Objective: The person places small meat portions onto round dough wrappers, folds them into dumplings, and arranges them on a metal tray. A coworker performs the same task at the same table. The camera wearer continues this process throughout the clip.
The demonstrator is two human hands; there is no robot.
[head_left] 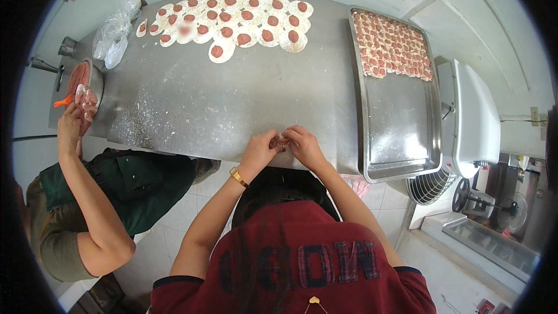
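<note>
Close to the table's front edge, my left hand (pixel 264 146) and my right hand (pixel 302 144) meet, fingertips pinched together on a small dumpling (pixel 283 141). The fingers cover most of it; a bit of pale dough and reddish filling shows between them. Farther back on the steel table (pixel 232 99), rows of round dough wrappers (pixel 221 51) lie flat, most with a dab of red meat filling on top. To my right, a large metal tray (pixel 395 122) holds tightly packed rows of finished dumplings (pixel 392 43) in its far part.
At left, a co-worker's hands (pixel 81 110) work over a bowl of red filling (pixel 78 75) with an orange-handled tool (pixel 63 102). Plastic bags (pixel 116 35) and a metal cup (pixel 67 46) stand at the back left. A white mixer (pixel 469 116) adjoins the tray's right side. Flour dusts the table.
</note>
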